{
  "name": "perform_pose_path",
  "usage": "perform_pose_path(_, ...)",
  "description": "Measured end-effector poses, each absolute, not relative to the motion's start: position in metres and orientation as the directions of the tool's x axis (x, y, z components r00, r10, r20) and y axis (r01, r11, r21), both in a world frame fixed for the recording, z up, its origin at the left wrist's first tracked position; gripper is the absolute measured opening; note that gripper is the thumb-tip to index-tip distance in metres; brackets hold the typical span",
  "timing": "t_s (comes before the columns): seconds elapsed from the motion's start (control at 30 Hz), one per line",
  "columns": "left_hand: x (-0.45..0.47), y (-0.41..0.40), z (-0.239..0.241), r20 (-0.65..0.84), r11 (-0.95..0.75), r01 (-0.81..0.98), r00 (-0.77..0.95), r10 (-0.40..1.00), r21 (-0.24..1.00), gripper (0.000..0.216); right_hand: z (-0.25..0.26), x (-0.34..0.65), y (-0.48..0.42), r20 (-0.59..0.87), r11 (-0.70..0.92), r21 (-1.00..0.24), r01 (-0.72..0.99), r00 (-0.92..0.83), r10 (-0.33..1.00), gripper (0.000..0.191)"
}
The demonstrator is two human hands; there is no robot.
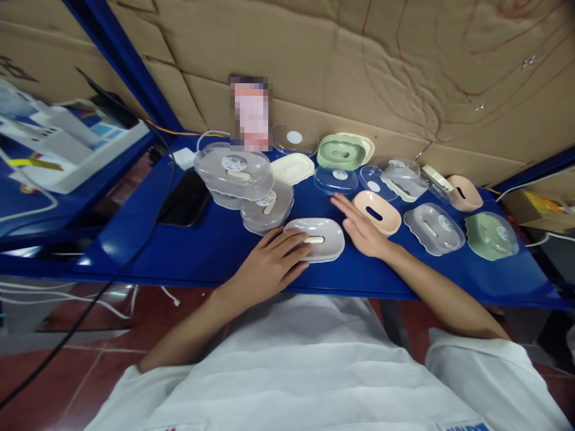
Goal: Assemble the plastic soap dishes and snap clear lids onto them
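A grey oval soap dish (335,230) with a pale bar-shaped insert in its middle sits near the table's front edge. My left hand (281,257) grips its left end, fingers over the rim and insert, thumb along the near side. To the right of that dish, my right hand (362,230) is open, its fingers stretched out and apart from the dish. Just behind my right hand lies a peach soap dish (390,218) with a dark slot. Left of the grey dish stand lidded grey soap dishes (251,224), one stack carrying a clear lid (211,164).
Along the back are a green dish (326,152), a cream tray (294,170) and clear lids (330,179). More lidded dishes (433,230) stand at the right. A black phone (186,200) lies at the left, near a hanging black cable (121,269). Cardboard (314,72) walls the back.
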State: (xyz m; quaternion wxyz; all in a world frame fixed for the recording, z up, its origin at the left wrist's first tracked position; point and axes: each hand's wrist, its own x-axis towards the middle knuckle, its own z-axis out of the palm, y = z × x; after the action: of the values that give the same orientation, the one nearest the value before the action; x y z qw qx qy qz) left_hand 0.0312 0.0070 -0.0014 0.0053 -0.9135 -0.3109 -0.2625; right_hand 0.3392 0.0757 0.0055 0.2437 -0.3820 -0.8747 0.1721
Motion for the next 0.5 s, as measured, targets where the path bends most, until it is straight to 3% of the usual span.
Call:
perform_pose_path(0.2, 0.031, 0.006, 0.001, 0.465, -0.819, 0.556, 0.692, 0.552, 0.145, 0.03, -0.006, 0.336, 0.1, 0.227, 0.509, -0.331, 0.794, -0.457, 0.86, 0.076)
perform_pose_path(0.37, 0.031, 0.005, 0.003, 0.467, -0.82, 0.559, 0.696, 0.545, 0.124, 0.029, 0.0, 0.335, 0.096, 0.346, 0.544, -0.243, 0.803, -0.452, 0.822, 0.059)
perform_pose_path(0.5, 0.032, 0.003, 0.006, 0.496, -0.816, 0.559, 0.672, 0.549, 0.147, 0.023, 0.007, 0.342, 0.095, 0.349, 0.557, -0.176, 0.812, -0.478, 0.806, 0.062)
